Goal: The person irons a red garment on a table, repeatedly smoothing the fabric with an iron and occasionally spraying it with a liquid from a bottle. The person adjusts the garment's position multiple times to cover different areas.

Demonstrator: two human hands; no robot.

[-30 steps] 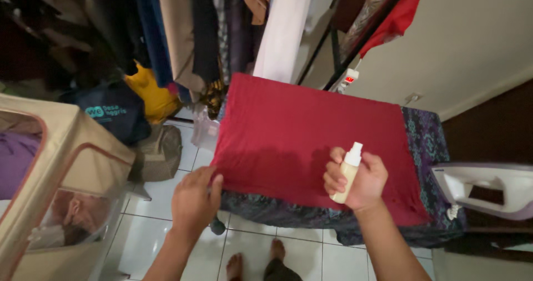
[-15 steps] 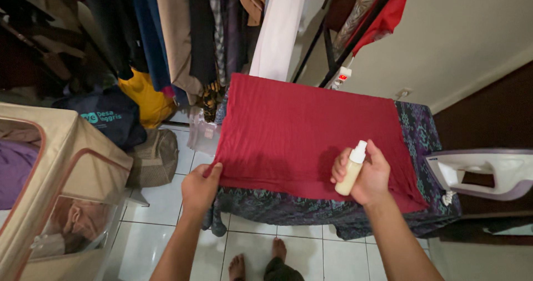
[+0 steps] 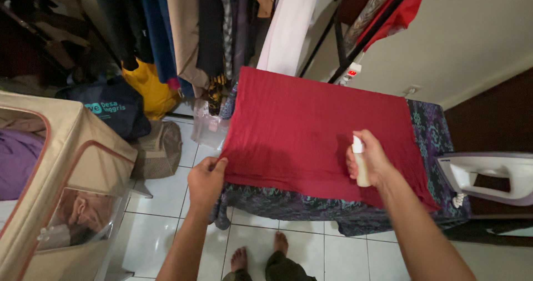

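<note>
Right hand: fingers wrapped tight around a small cream spray bottle, white nozzle at top, bottle roughly upright. It sits over the right part of the red cloth, above the fabric; can't tell if it touches.

Left hand: fingers pinched on the near left corner of the red cloth, thumb on top, the rest curled under the edge.

Red cloth lies flat and spread on an ironing board with a dark patterned cover; cover shows along the near edge and the right end.

Outward:
- White and purple iron at the right end of the board, well apart from the right hand.
- Hanging clothes on a rack behind the board.
- Beige fabric storage box at left, clothes visible through its clear panel.
- Dark bag and a yellow one on the floor beyond it.
- White power strip with a red light by the wall.
- Bare feet on white tile floor below.
</note>
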